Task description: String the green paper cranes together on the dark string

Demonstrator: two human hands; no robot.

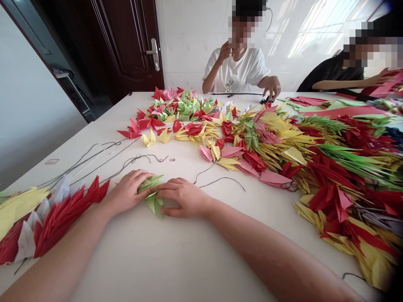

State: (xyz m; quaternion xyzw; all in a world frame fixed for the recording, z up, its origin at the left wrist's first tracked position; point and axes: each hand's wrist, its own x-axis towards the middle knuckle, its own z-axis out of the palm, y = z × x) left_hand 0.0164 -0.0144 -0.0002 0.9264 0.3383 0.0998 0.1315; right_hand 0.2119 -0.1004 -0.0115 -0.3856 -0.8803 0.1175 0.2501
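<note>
Between my two hands is a small bunch of green folded paper (155, 204), seemingly origami, just above or on the white table. My left hand (129, 192) is closed on its left side, the fingers curled over the top. From the right, my right hand (187, 197) pinches the same paper, thumb below and fingers above; parts of the folds are hidden behind the fingers. Near my left forearm lies a strung row of red folded paper (71, 214), with white and yellow pieces beside it. A loose dark string (220, 180) lies right of my right hand.
Strung yellow folded papers (273, 134) and red ones are heaped across the right side. Loose paper cranes (185, 107) in several colours lie at the back. Dark strings (94, 157) cross the table (151, 260) at left. Two people sit opposite; one holds red paper (382, 86).
</note>
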